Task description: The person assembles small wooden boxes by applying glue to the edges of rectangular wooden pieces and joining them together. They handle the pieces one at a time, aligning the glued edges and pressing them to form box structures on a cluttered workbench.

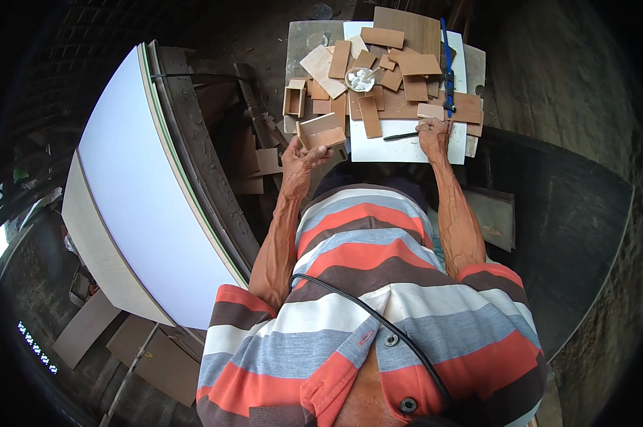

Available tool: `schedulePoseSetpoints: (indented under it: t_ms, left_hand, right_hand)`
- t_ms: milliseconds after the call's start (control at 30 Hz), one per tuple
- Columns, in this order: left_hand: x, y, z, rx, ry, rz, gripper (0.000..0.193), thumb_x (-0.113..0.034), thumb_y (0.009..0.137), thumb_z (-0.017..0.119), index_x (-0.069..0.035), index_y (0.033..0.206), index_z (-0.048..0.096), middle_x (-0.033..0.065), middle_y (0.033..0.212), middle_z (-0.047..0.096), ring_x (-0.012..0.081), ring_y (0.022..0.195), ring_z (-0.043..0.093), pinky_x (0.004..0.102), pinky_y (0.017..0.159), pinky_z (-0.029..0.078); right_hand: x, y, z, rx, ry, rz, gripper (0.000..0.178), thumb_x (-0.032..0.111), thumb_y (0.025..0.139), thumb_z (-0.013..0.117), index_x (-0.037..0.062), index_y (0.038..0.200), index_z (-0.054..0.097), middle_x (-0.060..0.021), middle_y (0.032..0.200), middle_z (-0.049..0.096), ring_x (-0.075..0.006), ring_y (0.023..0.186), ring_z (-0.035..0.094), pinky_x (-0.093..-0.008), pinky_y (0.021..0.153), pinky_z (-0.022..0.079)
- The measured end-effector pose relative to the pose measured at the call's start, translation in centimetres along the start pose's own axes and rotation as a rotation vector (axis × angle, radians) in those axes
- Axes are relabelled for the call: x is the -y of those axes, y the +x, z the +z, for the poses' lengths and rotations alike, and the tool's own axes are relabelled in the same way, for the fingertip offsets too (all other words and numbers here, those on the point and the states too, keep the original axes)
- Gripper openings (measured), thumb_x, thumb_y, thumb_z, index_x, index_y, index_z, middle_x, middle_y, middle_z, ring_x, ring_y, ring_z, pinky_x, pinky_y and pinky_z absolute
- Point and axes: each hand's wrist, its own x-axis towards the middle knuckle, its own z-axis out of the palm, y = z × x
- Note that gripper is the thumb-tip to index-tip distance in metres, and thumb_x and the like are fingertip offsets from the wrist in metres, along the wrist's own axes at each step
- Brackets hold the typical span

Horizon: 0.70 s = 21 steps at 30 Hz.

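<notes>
My left hand (pixel 304 161) grips a small open wooden box (pixel 324 135) at the near left of the work table, thumb against its near side. A similar small box (pixel 294 98) stands just beyond it. My right hand (pixel 434 135) rests at the table's near right, fingers curled together; what they hold, if anything, is hidden. Just past those fingertips lies a pale-faced wood strip (pixel 432 112), and to their left a slim black pen-like tool (pixel 401 136) lies on a white board (pixel 378 150). A bowl of white paste (pixel 360 80) with a stick in it sits amid the wood pieces.
Several brown wood pieces (pixel 370 116) lie scattered and overlapping on the table. A long blue bar with black fittings (pixel 447 75) lies along the right side. Large white sheets (pixel 151 185) lean at my left; a dark panel (pixel 563 228) stands at my right.
</notes>
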Motion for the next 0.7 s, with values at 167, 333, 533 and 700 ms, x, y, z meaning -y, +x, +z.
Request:
schedulePoseSetpoints:
  t_ms: [167,333,533,700]
  left_hand:
    - [-1.4,1.1,-0.7,0.006,0.051,0.035,0.038,-0.001,0.085,0.067,0.000,0.120,0.051,0.0131,0.102,0.067,0.0188,0.084,0.069,0.0288,0.075,0.058]
    - [-1.9,2.0,0.0,0.049,0.076,0.013,0.039,0.000,0.085,0.067,0.001,0.120,0.050,0.0131,0.100,0.068,0.0194,0.082,0.070,0.0294,0.075,0.058]
    - [-2.3,2.6,1.0,0.095,0.149,-0.021,0.038,0.001,0.085,0.067,0.002,0.119,0.050,0.0147,0.098,0.068,0.0210,0.081,0.070,0.0305,0.075,0.059]
    - [-2.7,3.3,2.5,0.150,0.186,-0.034,0.038,-0.001,0.084,0.069,0.002,0.118,0.050,0.0150,0.096,0.069,0.0216,0.081,0.070,0.0305,0.075,0.059]
  right_hand:
    - [0.7,-0.7,0.6,-0.002,-0.022,0.188,0.017,0.021,0.079,0.064,0.0071,0.085,0.071,-0.0104,0.078,0.071,-0.0254,0.078,0.066,-0.0363,0.085,0.048]
    - [1.9,-1.4,1.2,-0.018,-0.074,0.153,0.017,0.023,0.080,0.065,0.0088,0.087,0.068,-0.0137,0.082,0.070,-0.0336,0.085,0.067,-0.0434,0.075,0.051]
    - [1.9,-1.1,3.8,-0.032,0.066,0.111,0.017,0.022,0.080,0.064,0.0060,0.086,0.067,-0.0187,0.084,0.069,-0.0391,0.080,0.066,-0.0449,0.071,0.051]
    - [2.5,-2.3,2.3,0.014,0.137,0.111,0.013,0.018,0.075,0.065,0.0055,0.074,0.066,-0.0163,0.075,0.069,-0.0348,0.074,0.067,-0.0430,0.068,0.052]
